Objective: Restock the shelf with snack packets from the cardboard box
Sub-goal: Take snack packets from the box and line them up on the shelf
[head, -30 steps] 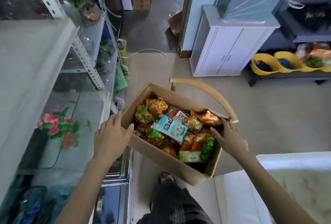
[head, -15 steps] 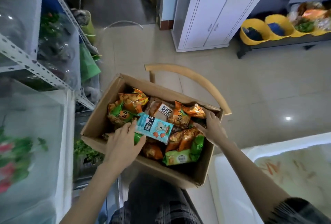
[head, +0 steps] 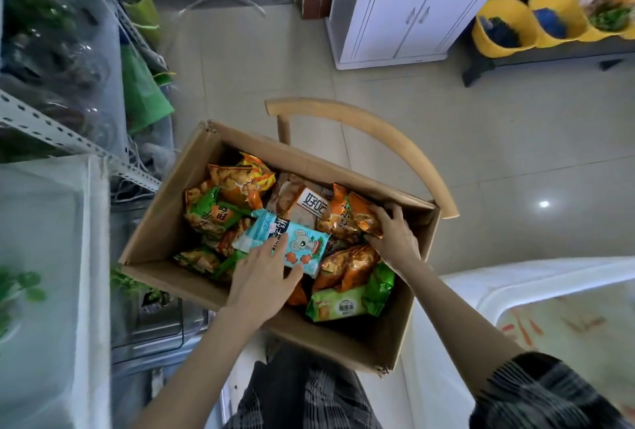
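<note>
The cardboard box [head: 161,226] of snack packets sits on a wooden chair [head: 405,140], with the metal shelf [head: 51,129] at its 10 o'clock. The left hand [head: 261,277], fingers spread, rests on the light-blue packet [head: 302,250] at the box's centre. The right hand [head: 395,239] curls round an orange packet [head: 347,219] at 2 o'clock.

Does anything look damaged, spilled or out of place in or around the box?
Nothing has spilled. The snack packets lie in a loose, crooked heap inside the cardboard box, not in rows. The box's near right corner looks frayed. The right hand grips an orange packet.
</note>
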A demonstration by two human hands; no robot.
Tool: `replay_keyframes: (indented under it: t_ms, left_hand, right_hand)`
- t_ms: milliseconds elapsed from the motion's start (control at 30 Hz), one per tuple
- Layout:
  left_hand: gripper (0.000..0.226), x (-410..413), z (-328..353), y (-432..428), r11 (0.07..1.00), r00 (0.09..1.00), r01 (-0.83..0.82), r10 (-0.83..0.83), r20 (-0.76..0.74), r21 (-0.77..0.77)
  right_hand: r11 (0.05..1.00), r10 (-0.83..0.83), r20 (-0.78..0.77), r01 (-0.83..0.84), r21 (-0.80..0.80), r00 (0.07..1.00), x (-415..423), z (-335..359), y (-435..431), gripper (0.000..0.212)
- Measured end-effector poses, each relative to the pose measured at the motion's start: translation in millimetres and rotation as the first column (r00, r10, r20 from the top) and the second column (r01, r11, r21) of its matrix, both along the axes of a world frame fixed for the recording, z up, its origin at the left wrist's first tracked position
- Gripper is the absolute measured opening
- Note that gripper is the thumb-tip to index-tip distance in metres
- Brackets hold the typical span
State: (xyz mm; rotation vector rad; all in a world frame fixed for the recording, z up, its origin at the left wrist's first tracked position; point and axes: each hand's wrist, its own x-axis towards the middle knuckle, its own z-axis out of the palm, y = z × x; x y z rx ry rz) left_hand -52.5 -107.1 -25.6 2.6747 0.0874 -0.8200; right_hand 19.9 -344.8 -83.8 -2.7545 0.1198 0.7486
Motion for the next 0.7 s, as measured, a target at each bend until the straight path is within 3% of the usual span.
replay_keyframes:
  t_ms: [133,233,400,533,600,700]
  left_hand:
    - [0.064,9.7,-9.9,-8.6,0.993,0.999,-0.053,0.053,-0.005,-0.101]
    - [0.062,13.8,-12.1,-11.9,0.932,0.983,-0.185,0.173,-0.065,-0.311]
    - [0.057,34.3,-5.5,-14.9,0.634,0.872,-0.476,0.428,-0.236,-0.609]
    - [0.038,56.4,4.3,-17.8,0.191,0.611,-0.744,0.582,-0.537,-0.640]
    - [0.038,60.5,5.4,-15.7,0.108,0.544,-0.775,0.616,-0.570,-0.623]
    - [0.034,62.4,3.7,-6.2,0.127,0.511,-0.784,0.688,-0.516,-0.607]
  right_hand:
    - [0.999,0.000,0.093,-0.004,0.037,0.996,-1.4,0.8,2.9,0.055]
    - [0.993,-0.009,0.196,-0.015,0.121,0.981,-3.7,13.3,11.6,0.047]
    - [0.940,0.082,0.420,-0.210,0.268,0.904,-13.6,46.8,43.5,0.047]
    - [0.911,0.089,0.572,-0.299,0.285,0.815,-25.1,59.8,70.9,0.047]
    - [0.907,0.093,0.594,-0.314,0.280,0.799,-30.0,60.2,81.6,0.046]
    - [0.888,0.139,0.583,-0.361,0.284,0.801,-34.2,58.0,92.9,0.043]
